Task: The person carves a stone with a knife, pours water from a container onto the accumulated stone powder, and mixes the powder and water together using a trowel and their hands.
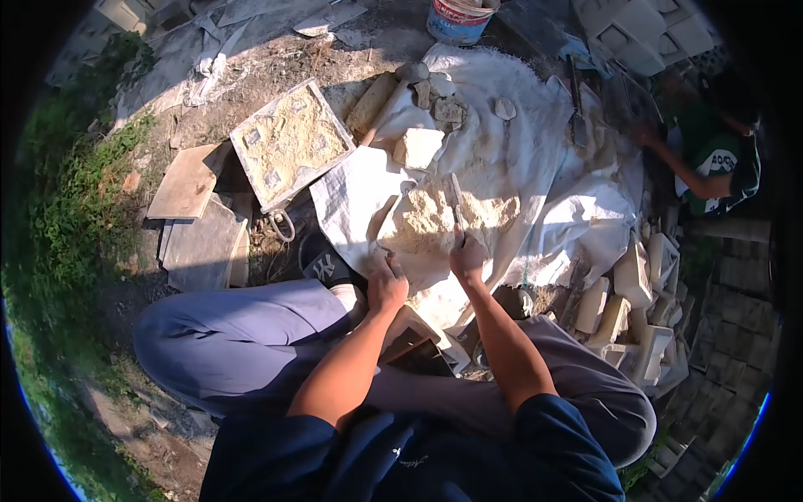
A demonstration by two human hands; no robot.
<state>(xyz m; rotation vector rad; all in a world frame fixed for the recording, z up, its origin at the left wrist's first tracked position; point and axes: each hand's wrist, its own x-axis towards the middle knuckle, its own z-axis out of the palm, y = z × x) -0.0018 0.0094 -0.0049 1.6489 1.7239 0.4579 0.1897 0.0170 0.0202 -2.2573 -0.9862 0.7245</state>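
Note:
My right hand point(468, 258) is closed round the handle of a narrow trowel point(457, 194), its blade pointing away from me over a heap of pale yellow, damp-looking powder point(422, 216). To the left, my left hand point(387, 283) is closed at the near edge of the heap. Just beyond its fingers stands a flat brownish piece point(382, 219); whether the hand grips it is unclear. The heap lies on a white woven sheet point(560, 188). A pale block point(419, 148) rests behind the heap. Between my legs sits a pale box-like form point(456, 356), partly hidden by my forearms.
At left, a square frame mould point(293, 144) is filled with the yellow material. Flat boards point(191, 182) lie beside it. Pale cast blocks point(633, 276) are piled at right. A bucket point(458, 23) stands at the back. Another person point(711, 159) works at far right.

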